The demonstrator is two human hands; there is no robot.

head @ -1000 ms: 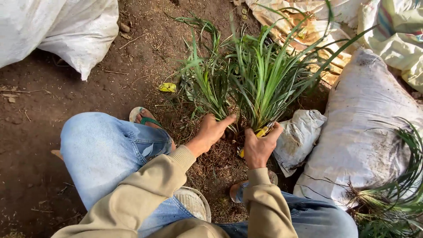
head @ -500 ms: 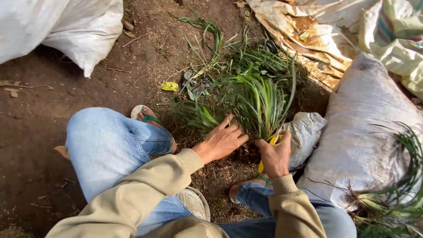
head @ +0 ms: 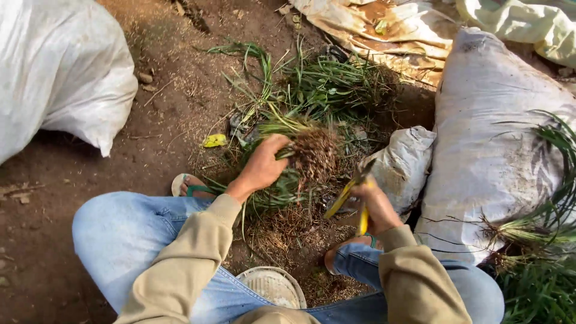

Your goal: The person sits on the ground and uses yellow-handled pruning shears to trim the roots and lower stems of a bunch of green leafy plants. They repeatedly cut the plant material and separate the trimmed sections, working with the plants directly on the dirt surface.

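Left hand (head: 264,163): closed around grass clump (head: 303,150), roots turned toward the shears.
Right hand (head: 377,203): grips yellow-handled shears (head: 354,193), blades just beside the roots.
Clump position: above the soil floor (head: 174,108), between both hands.

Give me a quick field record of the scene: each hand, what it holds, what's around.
left hand: grips a grass clump, brown roots turned toward the camera
right hand: holds yellow-handled shears, blades open, pointing toward the roots
cut grass: heaped on the soil beyond the clump
white sacks: at right, another at upper left
more grass: lying at the far right edge
basket: pale, woven, between the knees
ground: bare brown soil
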